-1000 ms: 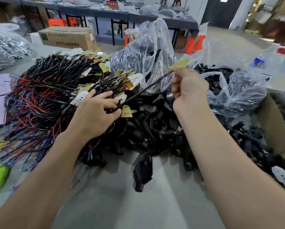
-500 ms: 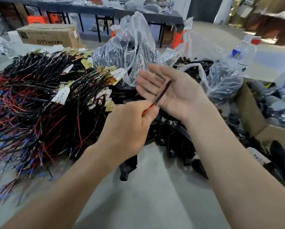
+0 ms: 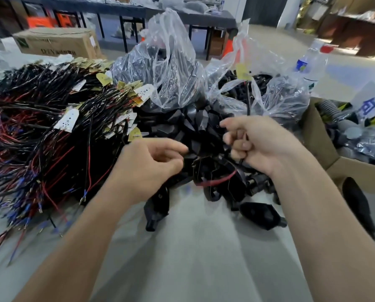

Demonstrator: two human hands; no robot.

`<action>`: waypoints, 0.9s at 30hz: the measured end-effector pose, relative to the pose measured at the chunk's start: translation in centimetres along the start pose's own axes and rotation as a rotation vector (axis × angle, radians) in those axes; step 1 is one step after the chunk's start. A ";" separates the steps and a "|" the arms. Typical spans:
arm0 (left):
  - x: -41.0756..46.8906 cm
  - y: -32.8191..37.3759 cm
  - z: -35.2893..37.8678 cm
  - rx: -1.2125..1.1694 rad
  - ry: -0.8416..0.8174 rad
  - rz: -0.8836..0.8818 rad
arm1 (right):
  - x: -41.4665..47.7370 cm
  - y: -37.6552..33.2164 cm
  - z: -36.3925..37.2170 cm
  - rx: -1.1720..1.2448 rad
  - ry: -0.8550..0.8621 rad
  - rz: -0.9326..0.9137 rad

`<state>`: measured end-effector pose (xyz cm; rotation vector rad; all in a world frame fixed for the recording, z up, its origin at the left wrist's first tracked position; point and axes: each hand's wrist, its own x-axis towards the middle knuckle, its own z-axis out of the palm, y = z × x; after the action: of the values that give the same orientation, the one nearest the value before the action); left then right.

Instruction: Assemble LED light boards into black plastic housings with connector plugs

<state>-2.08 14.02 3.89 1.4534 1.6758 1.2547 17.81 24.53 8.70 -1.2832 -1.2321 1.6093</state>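
The right hand [image 3: 267, 144], just right of the frame's centre, has its fingers [image 3: 238, 147] curled tight round a thin black lead [image 3: 248, 105]. The lead runs straight up from the fist to a small yellow LED light board [image 3: 243, 71], which hangs in front of the clear plastic bags in the upper middle. Below the fist the lead comes out again and ends in a red wire [image 3: 217, 182] that sags across the black parts underneath.

The left hand [image 3: 147, 168], just left of centre, hovers over the near edge of the pile of black plastic housings [image 3: 193, 131]. Its fingers [image 3: 175, 164] are loosely curled with the thumb close to them. Motion blur hides whether they pinch anything.

The housings heap up in the middle of the grey table [image 3: 193, 253], between the two hands and behind them. One loose black housing [image 3: 156, 205] lies nearer the bottom of the frame, and another [image 3: 262, 214] lies to its right.

A big tangle of red and black wires with white and yellow boards [image 3: 40, 127] fills the left side. Two clear plastic bags of black parts [image 3: 171, 68] stand behind the pile.

A brown cardboard box [image 3: 55, 42] sits in the upper left. A clear water bottle with a red cap [image 3: 310, 62] stands in the upper right. An open cardboard box of grey parts [image 3: 319, 140] is at the right edge.
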 end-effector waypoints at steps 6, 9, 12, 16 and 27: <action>1.7 -0.9 3.3 0.745 0.324 0.033 | -0.4 4.6 0.0 0.344 -0.033 -0.022; 1.3 -1.6 4.9 0.826 0.385 0.131 | -0.7 6.6 -0.1 0.224 -0.034 -0.147; 0.5 -2.4 5.1 0.779 0.433 0.301 | -1.2 8.6 -0.4 -0.074 0.043 -0.275; -1.0 -2.2 5.9 0.657 0.450 0.431 | -1.6 9.5 -1.2 0.054 0.009 -0.279; -2.0 -0.7 7.6 0.191 0.363 0.161 | -1.5 9.9 -1.7 0.105 0.078 -0.340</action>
<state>4.78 14.17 0.04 1.5684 1.9927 1.5570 20.07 20.83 -0.45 -0.9995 -1.2258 1.3474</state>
